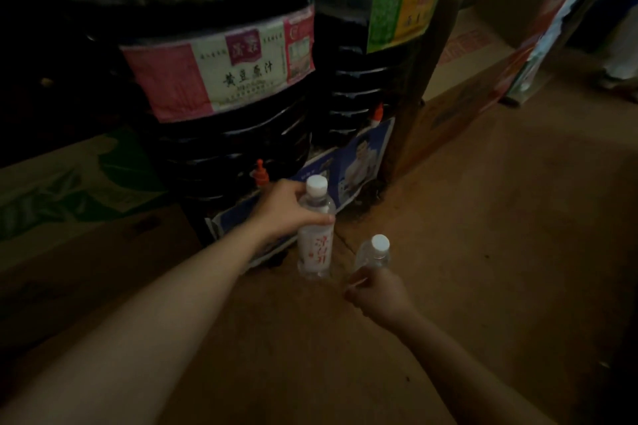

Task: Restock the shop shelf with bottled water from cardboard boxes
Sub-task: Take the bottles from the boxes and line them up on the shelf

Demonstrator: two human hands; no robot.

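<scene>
My left hand [284, 209] grips the shoulder of an upright water bottle [316, 245] with a white cap and a white label with red characters. Its base is at the brown floor. My right hand [378, 295] is closed around the lower part of a second clear water bottle [374, 254], also white-capped, tilted slightly, just right of the first. The two bottles are close together, almost touching. No shelf for the water shows in this view.
Two huge dark jugs, one with a pink label [221, 72] and one with a green-yellow label [379, 31], stand on a blue printed box [352, 166] right behind the bottles. Cardboard boxes lie at the left [79, 203] and right [462, 79]. Brown floor [500, 269] stretches to the right.
</scene>
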